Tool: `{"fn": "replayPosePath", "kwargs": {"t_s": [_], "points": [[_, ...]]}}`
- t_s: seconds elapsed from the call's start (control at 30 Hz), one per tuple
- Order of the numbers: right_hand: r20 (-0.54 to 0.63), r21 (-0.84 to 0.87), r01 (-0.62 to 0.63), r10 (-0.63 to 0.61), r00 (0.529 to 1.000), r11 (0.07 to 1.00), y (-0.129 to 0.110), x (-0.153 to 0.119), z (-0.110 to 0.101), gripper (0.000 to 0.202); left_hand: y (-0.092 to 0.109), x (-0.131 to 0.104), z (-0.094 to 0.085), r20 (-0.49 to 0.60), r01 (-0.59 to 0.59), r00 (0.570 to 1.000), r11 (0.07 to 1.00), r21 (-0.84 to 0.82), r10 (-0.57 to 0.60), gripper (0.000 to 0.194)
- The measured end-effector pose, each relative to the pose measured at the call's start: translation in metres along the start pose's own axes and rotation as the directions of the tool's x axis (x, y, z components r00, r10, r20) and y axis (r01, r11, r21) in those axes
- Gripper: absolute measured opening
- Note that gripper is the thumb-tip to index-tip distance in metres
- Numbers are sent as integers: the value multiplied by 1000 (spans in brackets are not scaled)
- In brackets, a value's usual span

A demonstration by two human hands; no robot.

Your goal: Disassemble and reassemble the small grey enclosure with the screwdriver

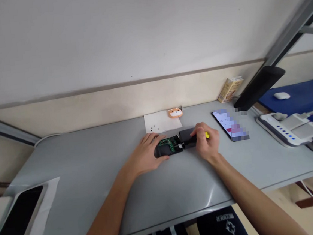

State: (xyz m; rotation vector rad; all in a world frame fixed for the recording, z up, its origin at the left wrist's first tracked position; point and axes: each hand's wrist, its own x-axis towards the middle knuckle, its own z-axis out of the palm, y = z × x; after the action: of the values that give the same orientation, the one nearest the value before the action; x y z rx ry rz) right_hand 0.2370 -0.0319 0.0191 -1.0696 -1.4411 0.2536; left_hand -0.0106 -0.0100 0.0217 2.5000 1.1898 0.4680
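An opened black electronic device (164,151) lies on the grey desk, with a green circuit board (172,143) showing inside it. My left hand (146,154) grips its left end, fingers on the far edge and thumb on the near edge. In my right hand (207,143) is a screwdriver with a black handle and a yellow end (207,134). Its thin metal shaft points left at the device's right end; whether the tip touches a screw is too small to tell. A flat black piece (186,133) sits just behind the screwdriver, partly hidden by my right hand.
Several tiny dark screws (154,128) and an orange animal-face case (175,112) rest on white paper (162,120). To the right are a lit phone (225,123), a carton (230,89), a black cylinder (259,87) and a power strip (276,128). A black tablet-like slab (18,223) lies left.
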Motion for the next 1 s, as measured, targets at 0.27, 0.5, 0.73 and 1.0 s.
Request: {"fn": "replayPosePath", "kwargs": {"t_s": [0.27, 0.5, 0.73, 1.0], "points": [[57, -6, -58, 58, 997, 998, -1, -8, 10, 36, -1, 2, -5, -79, -4, 997, 999, 45, 7, 19], [143, -58, -143, 150, 978, 988, 2, -6, 18, 32, -10, 8, 10, -105, 20, 994, 998, 62, -14, 28], [139, -22, -198, 199, 970, 980, 0, -6, 19, 33, -11, 10, 12, -157, 46, 986, 999, -21, -48, 21], [81, 18, -266, 263, 961, 964, 2, -3, 19, 37, -14, 11, 17, -230, 56, 969, 987, -150, -90, 15]]}}
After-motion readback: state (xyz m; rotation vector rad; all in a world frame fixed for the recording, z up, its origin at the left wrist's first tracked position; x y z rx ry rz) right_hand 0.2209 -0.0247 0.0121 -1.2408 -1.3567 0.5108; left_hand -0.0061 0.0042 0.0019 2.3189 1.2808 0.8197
